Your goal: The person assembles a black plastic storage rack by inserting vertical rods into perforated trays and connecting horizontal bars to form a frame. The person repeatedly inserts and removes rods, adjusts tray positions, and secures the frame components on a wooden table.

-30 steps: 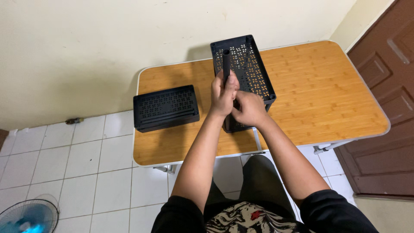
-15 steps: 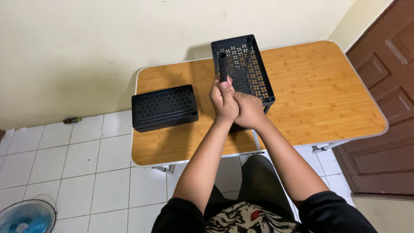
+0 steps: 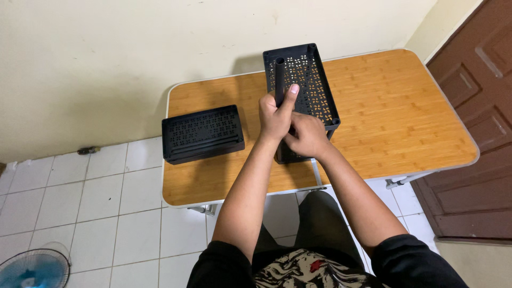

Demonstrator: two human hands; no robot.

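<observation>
a: since half a second ago the left hand (image 3: 275, 118) is sliding lower on the black tube (image 3: 279, 79), so more of the tube is showing above it, and its thumb is now stretching up along the tube. the right hand (image 3: 306, 136) is dropping a little too, away from the left.

b: going from the left, what is lying where?

a: a blue fan (image 3: 33, 270) is sitting on the tiled floor (image 3: 96, 197) at the bottom left corner. on the left part of the wooden tabletop (image 3: 394, 117) a black perforated tray (image 3: 202, 133) is lying flat, well apart from the hands.

b: and the hands?

a: the left hand's fingers are wrapping tight round the tube, holding it upright over the near corner of the second black perforated basket (image 3: 306, 90). the right hand is sitting just beside and below it, fingers curling in at the foot of the tube against the basket's near end; whether they are gripping the tube or the basket, i cannot tell.

b: further right?

a: a brown door (image 3: 474, 133) is standing past the tabletop's edge.
</observation>
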